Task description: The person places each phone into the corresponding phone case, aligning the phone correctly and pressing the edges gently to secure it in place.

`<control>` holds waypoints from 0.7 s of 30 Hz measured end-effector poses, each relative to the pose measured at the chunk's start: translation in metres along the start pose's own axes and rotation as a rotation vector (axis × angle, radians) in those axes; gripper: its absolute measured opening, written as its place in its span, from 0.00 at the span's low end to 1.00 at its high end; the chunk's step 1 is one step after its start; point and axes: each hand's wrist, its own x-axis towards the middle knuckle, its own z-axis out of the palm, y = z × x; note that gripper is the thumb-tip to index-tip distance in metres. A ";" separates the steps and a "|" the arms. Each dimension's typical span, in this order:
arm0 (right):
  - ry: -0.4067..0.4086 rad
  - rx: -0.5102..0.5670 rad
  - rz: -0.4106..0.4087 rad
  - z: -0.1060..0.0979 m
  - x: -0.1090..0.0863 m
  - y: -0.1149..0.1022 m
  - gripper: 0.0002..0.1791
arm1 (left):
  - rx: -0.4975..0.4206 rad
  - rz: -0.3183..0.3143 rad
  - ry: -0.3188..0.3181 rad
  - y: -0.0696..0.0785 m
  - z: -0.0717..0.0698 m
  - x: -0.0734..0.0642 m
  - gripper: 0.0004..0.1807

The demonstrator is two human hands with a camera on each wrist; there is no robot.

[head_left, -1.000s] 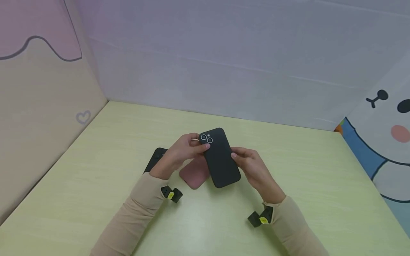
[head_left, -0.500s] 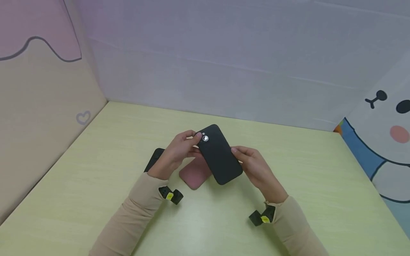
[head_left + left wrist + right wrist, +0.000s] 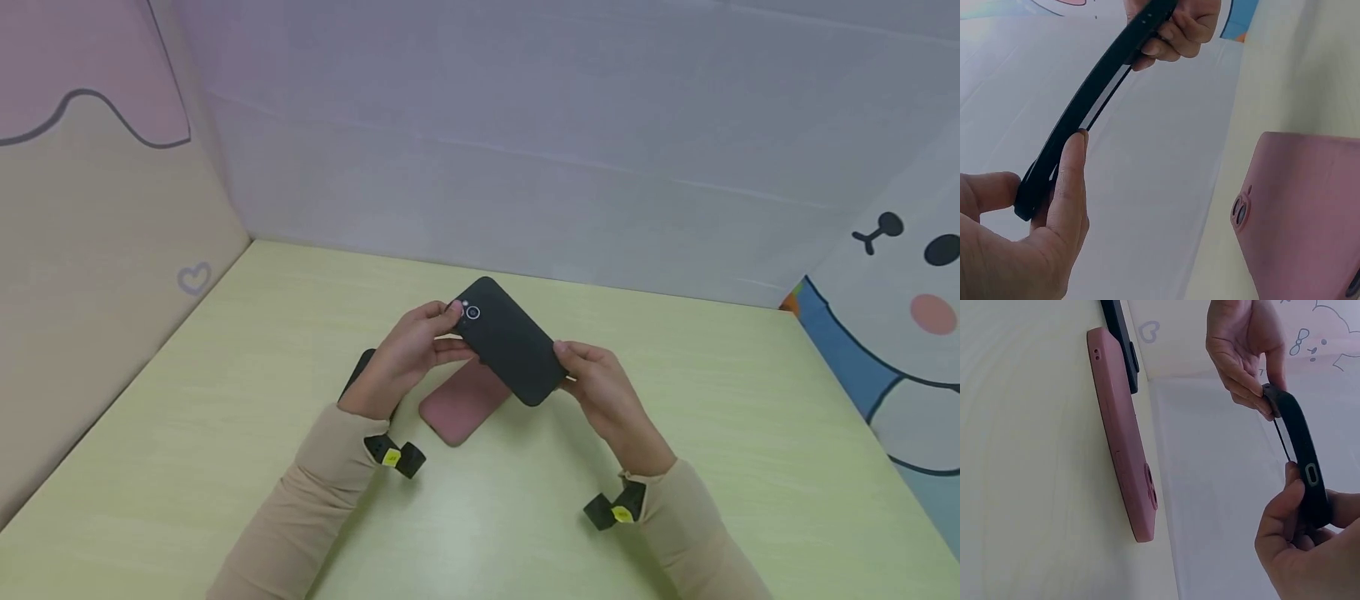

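A phone in a black case (image 3: 510, 340) is held above the table between both hands, tilted, with its camera side facing up in the head view. My left hand (image 3: 405, 354) pinches the camera end, the thumb partly covering the lenses. The opposite end is gripped by my right hand (image 3: 609, 396), thumb on the back and fingers beneath. In the left wrist view, the case (image 3: 1079, 106) looks slightly bowed, and a pale strip shows along its front. Below it on the table lies a pink-cased phone (image 3: 461, 406), partly covered in the head view.
Another black phone (image 3: 363, 367) lies on the table, mostly hidden behind my left wrist; the right wrist view shows part of this black phone (image 3: 1121, 340) beside the pink one. A pale wall (image 3: 525, 167) stands behind the light green table (image 3: 697, 400).
The black-cased phone has turned anticlockwise and risen slightly, its camera end swinging up and left. My left thumb has shifted onto the lenses. More of the pink phone shows.
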 end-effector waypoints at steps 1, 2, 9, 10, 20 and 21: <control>0.010 0.012 0.002 0.000 0.000 0.000 0.13 | 0.015 -0.009 -0.011 0.000 -0.001 0.001 0.12; 0.017 0.019 0.003 0.000 -0.001 0.000 0.14 | 0.030 -0.018 -0.020 0.000 -0.001 0.001 0.14; 0.023 0.000 0.002 0.000 0.000 0.000 0.17 | 0.188 -0.043 -0.074 -0.002 -0.005 0.003 0.22; 0.023 -0.012 0.001 0.000 0.000 0.001 0.18 | 0.217 -0.037 -0.075 -0.002 -0.006 0.003 0.22; -0.068 -0.172 -0.013 -0.006 0.003 0.001 0.15 | 0.450 0.007 0.001 -0.008 -0.009 0.005 0.21; -0.075 -0.189 -0.014 -0.007 0.004 0.001 0.14 | 0.456 0.012 0.005 -0.008 -0.009 0.005 0.21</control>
